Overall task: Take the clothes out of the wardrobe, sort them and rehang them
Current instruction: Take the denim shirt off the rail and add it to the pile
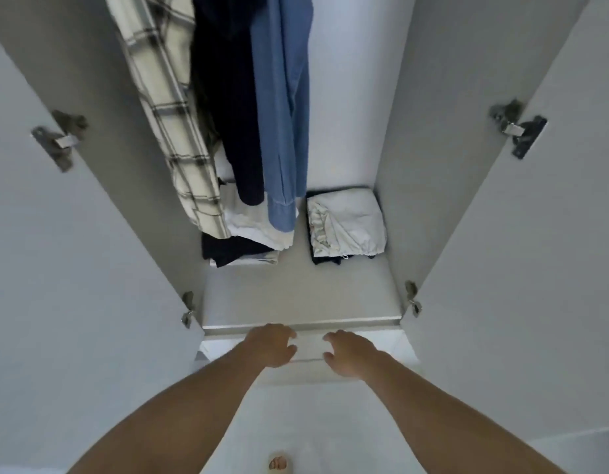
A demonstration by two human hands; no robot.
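The wardrobe stands open in front of me. Three garments hang at its left: a white checked shirt (166,107), a dark navy garment (228,107) and a blue shirt (282,107). Two folded stacks lie on the shelf (296,295): a white and dark pile (248,234) under the hanging clothes and a pale grey folded piece on dark cloth (346,225) at the right. My left hand (270,345) and my right hand (349,354) reach out below the shelf's front edge, fingers loosely spread and holding nothing, over the white drawer front (310,347).
Both wardrobe doors are swung wide, the left door (57,268) and the right door (535,268), with metal hinges (58,138) on their inner edges. The right half of the hanging space has no clothes. My foot (279,462) shows on the pale floor below.
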